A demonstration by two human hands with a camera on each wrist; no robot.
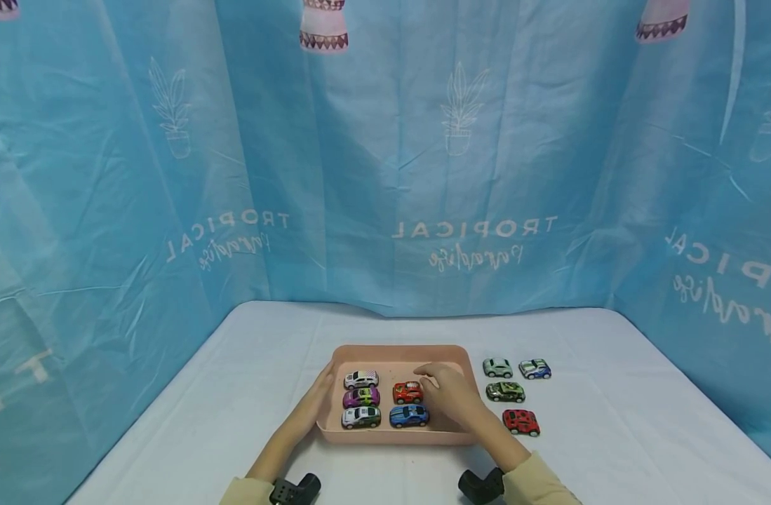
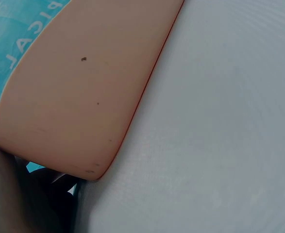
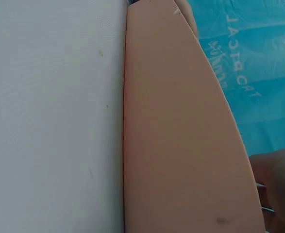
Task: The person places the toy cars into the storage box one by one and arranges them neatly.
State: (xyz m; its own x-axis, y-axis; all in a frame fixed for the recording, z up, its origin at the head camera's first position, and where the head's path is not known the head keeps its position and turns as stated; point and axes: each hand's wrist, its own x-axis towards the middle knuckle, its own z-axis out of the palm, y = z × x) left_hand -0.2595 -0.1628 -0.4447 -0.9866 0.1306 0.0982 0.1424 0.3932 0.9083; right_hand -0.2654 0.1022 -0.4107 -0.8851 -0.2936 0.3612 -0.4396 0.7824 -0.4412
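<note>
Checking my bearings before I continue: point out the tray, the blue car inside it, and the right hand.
Tray (image 1: pixel 398 438): head view, near wall.
Blue car (image 1: pixel 409 416): head view, middle of its body.
Right hand (image 1: pixel 453 394): head view, back of the hand.

The head view cuts off the near edge of the worktop and both sleeves. The right grip hides part of the tray toward the worktop's right edge; whether it holds anything cannot be told. The left grip is dark and cropped in the left wrist view. Fine markings on the toy cars are too small to read.
</note>
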